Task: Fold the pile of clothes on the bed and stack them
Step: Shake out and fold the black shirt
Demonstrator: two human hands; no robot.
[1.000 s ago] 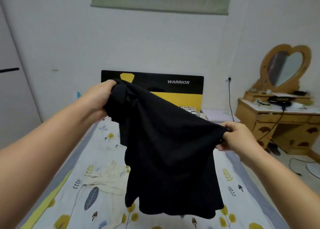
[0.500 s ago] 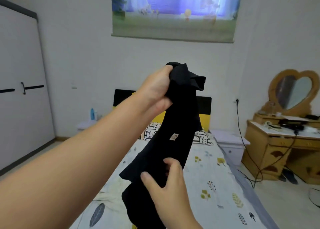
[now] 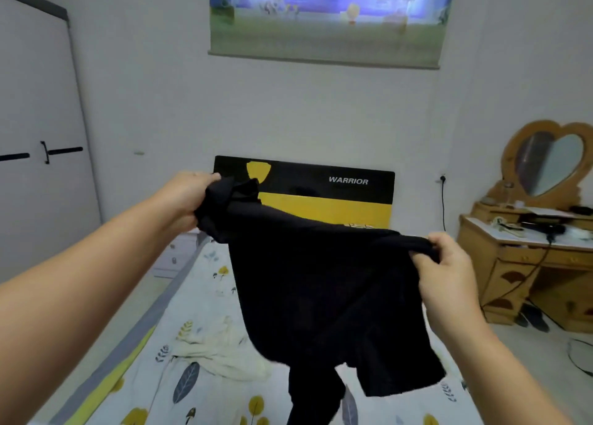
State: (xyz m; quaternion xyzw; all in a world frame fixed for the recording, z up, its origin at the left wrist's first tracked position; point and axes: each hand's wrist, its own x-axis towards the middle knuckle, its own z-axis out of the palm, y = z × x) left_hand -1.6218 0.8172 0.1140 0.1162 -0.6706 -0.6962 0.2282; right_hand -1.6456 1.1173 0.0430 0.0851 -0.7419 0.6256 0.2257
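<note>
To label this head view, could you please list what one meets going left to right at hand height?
Wardrobe door → left hand → black garment → right hand → wooden dressing table.

light: dim, even, bluish | shadows: soft | blur: slight | edges: wide-angle bending

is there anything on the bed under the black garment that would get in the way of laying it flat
Yes. A crumpled cream garment lies on the bed below the black garment's left edge, which both hands, left hand and right hand, hold up.
</note>
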